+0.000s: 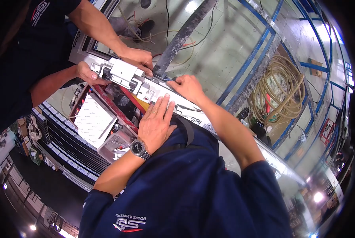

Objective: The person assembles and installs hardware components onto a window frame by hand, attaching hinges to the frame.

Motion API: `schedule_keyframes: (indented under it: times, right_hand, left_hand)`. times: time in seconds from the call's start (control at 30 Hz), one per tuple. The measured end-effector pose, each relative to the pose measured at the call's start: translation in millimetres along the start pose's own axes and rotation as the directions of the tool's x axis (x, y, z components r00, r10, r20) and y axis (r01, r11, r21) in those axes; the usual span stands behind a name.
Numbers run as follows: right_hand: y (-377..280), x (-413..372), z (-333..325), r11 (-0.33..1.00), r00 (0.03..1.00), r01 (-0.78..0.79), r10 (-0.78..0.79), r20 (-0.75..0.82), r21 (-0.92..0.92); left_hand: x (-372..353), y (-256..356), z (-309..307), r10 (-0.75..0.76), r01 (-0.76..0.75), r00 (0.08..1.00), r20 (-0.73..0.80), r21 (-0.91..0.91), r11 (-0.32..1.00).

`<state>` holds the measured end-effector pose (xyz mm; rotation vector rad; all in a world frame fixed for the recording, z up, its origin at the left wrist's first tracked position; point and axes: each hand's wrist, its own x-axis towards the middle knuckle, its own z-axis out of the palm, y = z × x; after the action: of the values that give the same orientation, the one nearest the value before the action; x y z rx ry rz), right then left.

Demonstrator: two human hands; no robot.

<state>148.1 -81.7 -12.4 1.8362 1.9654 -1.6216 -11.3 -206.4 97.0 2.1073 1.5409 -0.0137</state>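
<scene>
The hinge (124,73) is lying lengthwise along the frame (204,123), ahead and leftward of the fingers. The left hand (155,125) is resting nearer, palm down, fingers straight and slightly apart. The right hand (189,88) is curling at the far edge (its grip, I cannot tell). A co-worker's hand (88,74) is supporting the hinge.

Floor (221,43): pale, glossy | blue metal racks (252,53) | bright lamp (318,196), lower right

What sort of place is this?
Likely a door-and-window workshop: a shirt logo reads "DOORS & WINDOWS", a long white profile is being handled, and coiled hose lies nearby.
</scene>
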Motion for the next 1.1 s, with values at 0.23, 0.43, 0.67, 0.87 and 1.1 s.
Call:
schedule_keyframes:
  times: [0.23,0.43,0.67,0.87,1.1]
  right_hand:
    - [20,-2,1,0.994,0.994,0.109,-0.110,0.027,0.026]
    - [90,-16,10,0.946,0.964,0.262,-0.268,0.002,0.192]
    - [44,-8,3,0.968,0.992,0.101,-0.116,0.051,0.229]
    - [33,-14,-8,0.986,0.988,0.126,-0.135,0.070,0.113]
    - [29,-21,-13,0.991,0.992,0.066,-0.079,0.103,0.118]
  left_hand:
    - [0,3,-4,0.019,-0.021,0.999,0.031,0.041,0.999]
    - [1,5,-14,0.021,-0.022,1.000,0.021,0.047,0.999]
    - [-2,4,-15,0.025,-0.025,1.000,-0.019,0.025,0.999]
    - [-5,5,-10,0.013,-0.013,1.000,-0.017,0.034,0.999]
    - [-5,3,-8,0.001,0.000,1.000,-0.026,0.027,1.000]
